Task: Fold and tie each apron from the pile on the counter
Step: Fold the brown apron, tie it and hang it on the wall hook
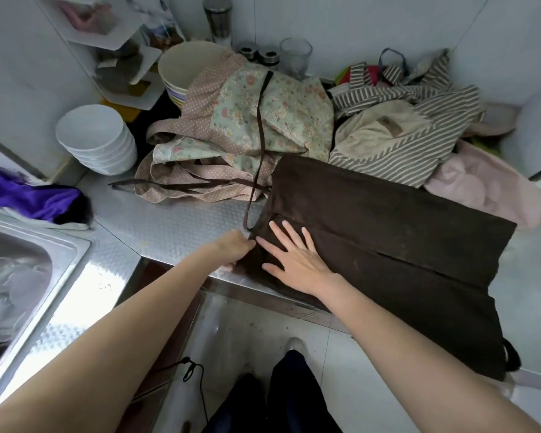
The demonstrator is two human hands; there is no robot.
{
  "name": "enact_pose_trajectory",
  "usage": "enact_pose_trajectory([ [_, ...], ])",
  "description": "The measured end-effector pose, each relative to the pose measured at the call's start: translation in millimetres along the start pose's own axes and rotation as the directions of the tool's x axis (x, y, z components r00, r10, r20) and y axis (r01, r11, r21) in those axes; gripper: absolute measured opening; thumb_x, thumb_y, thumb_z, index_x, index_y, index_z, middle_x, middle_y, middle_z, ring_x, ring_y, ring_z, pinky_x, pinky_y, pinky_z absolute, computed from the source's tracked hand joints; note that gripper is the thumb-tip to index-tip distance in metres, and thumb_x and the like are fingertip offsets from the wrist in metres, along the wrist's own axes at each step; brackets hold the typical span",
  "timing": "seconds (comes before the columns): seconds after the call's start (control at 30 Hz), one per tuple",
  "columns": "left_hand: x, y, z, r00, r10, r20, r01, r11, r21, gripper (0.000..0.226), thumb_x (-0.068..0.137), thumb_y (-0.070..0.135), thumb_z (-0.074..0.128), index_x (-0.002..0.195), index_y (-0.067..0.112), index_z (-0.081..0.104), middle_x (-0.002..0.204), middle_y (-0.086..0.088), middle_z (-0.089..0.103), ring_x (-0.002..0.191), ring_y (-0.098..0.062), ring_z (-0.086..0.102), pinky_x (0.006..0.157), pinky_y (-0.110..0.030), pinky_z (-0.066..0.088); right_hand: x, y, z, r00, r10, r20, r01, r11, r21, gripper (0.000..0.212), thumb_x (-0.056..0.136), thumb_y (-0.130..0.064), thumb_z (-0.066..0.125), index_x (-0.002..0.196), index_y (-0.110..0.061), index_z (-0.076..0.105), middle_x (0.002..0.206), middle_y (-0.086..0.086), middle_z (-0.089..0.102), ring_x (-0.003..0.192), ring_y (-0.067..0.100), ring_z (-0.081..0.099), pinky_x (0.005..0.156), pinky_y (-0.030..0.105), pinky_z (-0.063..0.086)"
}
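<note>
A person at a steel kitchen counter works on a brown apron, which lies folded into a long band running from the counter's middle toward four o'clock, its far end hanging over the front edge. The right hand lies flat on the band's near-left end, fingers straight and spread, pinning the cloth. The left hand, just beside it at nine o'clock, has its fingers closed at the apron's corner where the brown tie begins; it appears to pinch that tie, though the grip itself is partly hidden.

The tie is a thin, limp ribbon that trails up toward twelve o'clock across a floral apron heaped behind. At one o'clock sits a striped apron with a cream lining, crumpled.

The brown cloth looks soft, matte and of medium weight, thick enough to hold a crease under a flat palm yet likely to slide on the embossed metal. It would best be held at the folded edge, with the tie taken near its root so it does not snag on the pile.

A stack of white bowls stands at ten o'clock, and a purple cloth lies beside the sink at nine.
</note>
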State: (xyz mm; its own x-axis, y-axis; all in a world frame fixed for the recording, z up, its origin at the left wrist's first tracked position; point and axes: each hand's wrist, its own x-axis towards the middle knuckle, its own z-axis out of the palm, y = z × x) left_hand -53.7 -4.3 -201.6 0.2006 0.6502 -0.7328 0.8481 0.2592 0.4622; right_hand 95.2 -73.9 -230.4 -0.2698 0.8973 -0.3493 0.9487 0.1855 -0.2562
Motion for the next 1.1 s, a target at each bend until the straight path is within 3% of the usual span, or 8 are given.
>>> enact_pose_trajectory([
  [0.2,4.0,-1.9,2.4,0.996,0.031,-0.086,-0.013,0.979,0.204,0.040,0.096,0.030,0.047,0.092,-0.007,0.061,0.093,-0.023,0.062,0.084,-0.032,0.060,0.068,-0.033,0.047,4.7,8.6,7.8,0.998,-0.057,-0.037,0.052,0.992,-0.114,0.058,0.095,-0.057,0.027,0.146,-0.046,0.003,0.157,-0.003,-0.016,0.143,0.023,-0.021,0.114,0.052,-0.012],
  [0.33,-10.3,13.9,3.0,0.953,0.210,-0.216,0.009,0.697,0.717,0.043,0.092,0.034,0.055,0.123,0.006,0.047,0.122,-0.012,0.057,0.114,-0.030,0.056,0.084,-0.035,0.046,1.6,16.2,-5.6,0.995,-0.104,-0.011,0.103,0.991,-0.089,0.063,0.096,-0.052,0.035,0.149,-0.037,0.004,0.158,-0.006,-0.008,0.145,0.017,-0.013,0.117,0.046,-0.007],
  [0.43,-17.6,33.2,7.6,0.835,0.509,-0.209,-0.082,0.491,0.867,0.037,0.094,0.023,0.051,0.125,0.009,0.037,0.126,-0.007,0.050,0.118,-0.026,0.052,0.082,-0.036,0.048,-7.6,25.7,-23.9,0.989,-0.108,-0.096,0.110,0.994,0.019,0.064,0.097,-0.034,0.044,0.150,-0.026,0.009,0.159,-0.003,0.001,0.146,0.016,0.002,0.118,0.036,0.000],
  [0.57,-13.0,68.6,19.1,0.640,0.764,0.077,-0.352,0.202,0.914,0.042,0.094,0.009,0.039,0.135,0.012,0.030,0.133,-0.007,0.038,0.122,-0.024,0.042,0.089,-0.035,0.044,-24.7,70.6,-59.7,0.891,0.157,-0.425,-0.177,0.984,-0.009,0.070,0.088,-0.014,0.055,0.148,-0.013,0.020,0.155,0.010,0.017,0.142,0.027,0.018,0.118,0.039,0.007],
  [0.63,-3.9,87.7,21.0,0.594,0.795,0.120,-0.349,0.120,0.929,0.055,0.093,0.007,0.042,0.143,0.016,0.021,0.144,-0.007,0.026,0.128,-0.026,0.033,0.097,-0.035,0.038,-37.5,101.6,-77.6,0.835,0.349,-0.425,-0.400,0.916,-0.035,0.077,0.086,-0.018,0.059,0.149,-0.011,0.014,0.154,0.015,0.014,0.142,0.031,0.013,0.117,0.044,0.008],
  [0.77,15.5,126.9,14.6,0.651,0.756,0.067,-0.278,0.155,0.948,0.066,0.095,0.007,0.039,0.149,0.019,0.004,0.157,-0.003,0.002,0.144,-0.024,0.008,0.113,-0.038,0.019,-64.0,156.7,-99.0,0.720,0.663,-0.205,-0.659,0.746,0.098,0.087,0.085,-0.022,0.064,0.149,-0.013,0.006,0.153,0.016,0.012,0.141,0.036,0.012,0.115,0.049,0.010],
  [0.87,29.1,151.5,7.6,0.697,0.717,0.013,-0.227,0.203,0.952,0.066,0.096,0.005,0.037,0.149,0.017,-0.001,0.158,-0.003,-0.002,0.145,-0.023,0.002,0.116,-0.039,0.013,-74.0,183.4,-103.7,0.691,0.722,-0.042,-0.709,0.687,0.156,0.081,0.085,-0.020,0.064,0.148,-0.015,0.014,0.150,0.015,0.026,0.138,0.036,0.022,0.113,0.049,0.015],
  [1.1,58.0,191.7,5.7,0.787,0.617,-0.030,-0.157,0.247,0.956,0.073,0.089,0.004,0.049,0.148,0.010,0.005,0.150,-0.010,0.027,0.142,-0.025,0.017,0.115,-0.048,0.008,-84.4,205.4,-118.1,0.708,0.699,-0.100,-0.673,0.711,0.205,0.034,0.090,-0.007,0.053,0.124,-0.009,0.054,0.122,0.016,0.057,0.111,0.033,0.054,0.089,0.033,0.042],
])
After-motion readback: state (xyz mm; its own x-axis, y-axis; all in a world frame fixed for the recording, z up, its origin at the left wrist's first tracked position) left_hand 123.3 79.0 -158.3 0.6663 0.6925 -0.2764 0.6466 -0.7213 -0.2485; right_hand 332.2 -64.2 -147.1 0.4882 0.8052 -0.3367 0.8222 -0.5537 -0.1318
